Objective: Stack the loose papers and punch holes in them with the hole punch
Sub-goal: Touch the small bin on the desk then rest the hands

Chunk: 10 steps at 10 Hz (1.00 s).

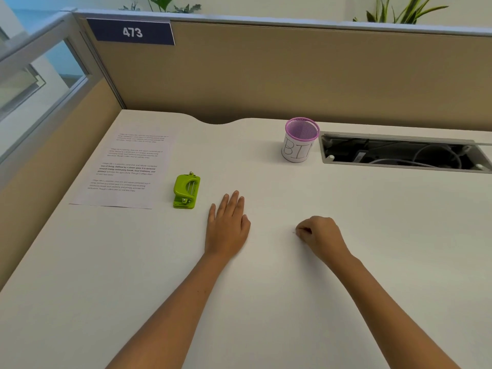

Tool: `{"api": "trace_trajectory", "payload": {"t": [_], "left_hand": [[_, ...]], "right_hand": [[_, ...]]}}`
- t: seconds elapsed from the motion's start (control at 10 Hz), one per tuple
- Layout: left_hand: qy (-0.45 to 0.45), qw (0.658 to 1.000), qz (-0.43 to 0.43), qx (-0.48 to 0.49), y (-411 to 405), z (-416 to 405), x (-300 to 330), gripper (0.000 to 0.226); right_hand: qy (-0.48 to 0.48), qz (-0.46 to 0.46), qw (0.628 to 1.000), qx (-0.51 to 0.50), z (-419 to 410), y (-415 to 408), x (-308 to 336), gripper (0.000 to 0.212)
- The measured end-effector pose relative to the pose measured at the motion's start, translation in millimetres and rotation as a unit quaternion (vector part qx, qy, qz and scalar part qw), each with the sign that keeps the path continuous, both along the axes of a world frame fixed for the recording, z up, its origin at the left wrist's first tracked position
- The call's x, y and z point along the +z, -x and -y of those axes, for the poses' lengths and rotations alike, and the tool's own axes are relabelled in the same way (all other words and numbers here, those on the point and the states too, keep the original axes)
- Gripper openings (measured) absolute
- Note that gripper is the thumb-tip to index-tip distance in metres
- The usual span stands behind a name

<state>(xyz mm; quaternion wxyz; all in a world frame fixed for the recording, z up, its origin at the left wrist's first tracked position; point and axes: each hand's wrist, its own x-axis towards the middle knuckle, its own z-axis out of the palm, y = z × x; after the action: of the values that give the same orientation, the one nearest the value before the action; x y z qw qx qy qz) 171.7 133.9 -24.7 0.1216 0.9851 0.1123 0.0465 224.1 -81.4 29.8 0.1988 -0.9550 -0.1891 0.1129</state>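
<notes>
The left hand (pixel 228 227) lies flat on the white desk (pixel 266 302), palm down, fingers straight and close together, holding nothing. The right hand (pixel 320 235) rests to its right, well apart from it, with the fingers curled in and the fingertips pinched together; something tiny and pale may sit at the pinch, but it is too small to tell. Both forearms are bare and reach in from the near edge.

Just left of the left hand stands a green hole punch (pixel 186 191), not touched by either hand. Further left, near the desk's left edge, the papers (pixel 125 171) lie flat in one neat pile, printed text facing up; how many sheets are there cannot be told.

Toward the back of the desk stands a pink mesh cup (pixel 300 140) wrapped in white paper with handwritten letters "BI". Right of it is an open cable slot (pixel 399 153) with wires inside. Behind runs a tan partition (pixel 292 75) bearing a dark sign (pixel 132 31) reading 473.
</notes>
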Motion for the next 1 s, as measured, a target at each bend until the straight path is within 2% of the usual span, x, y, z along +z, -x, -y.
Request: {"api": "trace_trajectory", "payload": {"t": [0.2, 0.3, 0.5, 0.7, 0.8, 0.9, 1.0], "left_hand": [[0.0, 1.0, 0.006, 0.002, 0.2, -0.2, 0.1, 0.052], [-0.002, 1.0, 0.003, 0.0, -0.3, 0.0, 0.4, 0.052], [0.0, 1.0, 0.005, 0.004, -0.5, -0.3, -0.8, 0.052], [-0.002, 1.0, 0.003, 0.006, -0.5, -0.5, -1.1, 0.052], [-0.002, 1.0, 0.002, 0.005, -1.3, -0.3, -1.1, 0.052], [0.0, 1.0, 0.003, 0.005, -0.8, -0.4, -1.8, 0.051], [0.003, 1.0, 0.003, 0.004, -0.6, -0.7, -1.8, 0.051]], "right_hand": [[0.075, 0.028, 0.996, 0.032, -12.0, 5.7, -2.4, 0.026], [0.115, 0.039, 0.992, 0.032, -16.2, 5.0, -2.0, 0.02], [0.102, 0.05, 0.993, 0.019, -16.0, 3.5, -8.0, 0.02], [-0.001, 0.031, 0.999, -0.006, -4.3, 3.5, -18.7, 0.021], [-0.024, 0.026, 0.999, -0.003, -4.3, 3.2, -22.0, 0.019], [-0.131, -0.049, 0.988, -0.061, -1.3, -6.5, -19.5, 0.02], [-0.251, -0.118, 0.951, -0.14, 3.0, -24.7, -15.6, 0.02]]}}
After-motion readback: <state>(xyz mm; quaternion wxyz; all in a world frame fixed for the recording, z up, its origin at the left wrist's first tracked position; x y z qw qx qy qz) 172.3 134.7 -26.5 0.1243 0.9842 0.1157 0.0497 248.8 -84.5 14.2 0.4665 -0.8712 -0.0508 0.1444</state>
